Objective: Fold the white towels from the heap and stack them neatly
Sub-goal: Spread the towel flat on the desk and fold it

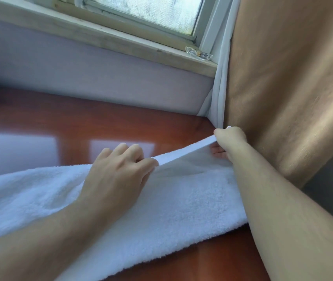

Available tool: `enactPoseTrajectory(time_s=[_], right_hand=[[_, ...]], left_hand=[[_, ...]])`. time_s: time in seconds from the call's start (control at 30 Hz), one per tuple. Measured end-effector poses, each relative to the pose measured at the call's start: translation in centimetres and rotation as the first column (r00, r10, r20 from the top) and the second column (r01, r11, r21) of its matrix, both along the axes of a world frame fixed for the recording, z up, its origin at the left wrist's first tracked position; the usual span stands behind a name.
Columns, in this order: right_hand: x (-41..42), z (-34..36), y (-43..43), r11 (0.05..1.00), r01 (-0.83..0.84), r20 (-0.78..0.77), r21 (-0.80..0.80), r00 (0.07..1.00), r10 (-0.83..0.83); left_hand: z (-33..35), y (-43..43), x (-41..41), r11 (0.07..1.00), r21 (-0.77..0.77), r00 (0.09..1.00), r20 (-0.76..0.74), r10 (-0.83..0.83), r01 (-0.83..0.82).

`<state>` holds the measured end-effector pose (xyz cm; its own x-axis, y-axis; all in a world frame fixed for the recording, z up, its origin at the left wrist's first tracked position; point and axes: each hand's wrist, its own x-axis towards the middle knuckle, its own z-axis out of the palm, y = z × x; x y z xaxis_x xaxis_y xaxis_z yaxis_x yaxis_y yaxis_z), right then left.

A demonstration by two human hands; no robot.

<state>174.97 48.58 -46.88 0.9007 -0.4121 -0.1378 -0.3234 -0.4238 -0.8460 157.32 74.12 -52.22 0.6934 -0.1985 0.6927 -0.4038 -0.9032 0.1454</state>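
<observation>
A white terry towel (173, 207) lies spread across the glossy red-brown table (104, 128), running from the left edge to the lower middle. My left hand (119, 171) pinches the towel's far hemmed edge near the middle. My right hand (229, 139) grips the same edge at its far right corner, close to the curtain. Between the two hands the hem is lifted off the table and pulled taut. No heap or stack of towels shows in this view.
A tan curtain (291, 88) with a white lining hangs at the right, touching the table corner. A grey padded wall panel (100, 78) runs behind the table under a wooden windowsill (108, 35). A small glass dish (198, 53) sits on the sill.
</observation>
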Motion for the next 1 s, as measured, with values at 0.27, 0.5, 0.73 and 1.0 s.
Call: enactPoseTrajectory(time_s=[0.27,0.5,0.73,1.0], right_hand=[[-6.8,1.2,-5.6,0.964,0.110,0.118,0.242,0.983,-0.142],[-12.2,-1.1,-7.9,0.909,0.247,0.008,0.336,0.964,-0.266],[-13.3,-2.4,-7.9,0.927,0.304,0.015,0.218,0.949,-0.314],[-13.8,-2.8,-8.8,0.889,0.312,0.006,-0.334,0.944,-0.329]], left_hand=[[3.0,-1.6,-4.4,0.967,0.183,0.980,-0.117,-0.158,0.178],[0.8,-1.3,-5.7,0.917,0.400,0.953,-0.283,0.109,0.014],[0.8,0.4,-6.8,0.891,0.452,0.963,-0.256,0.083,0.043],[-0.4,1.6,-6.7,0.934,0.330,0.926,-0.377,-0.003,0.138]])
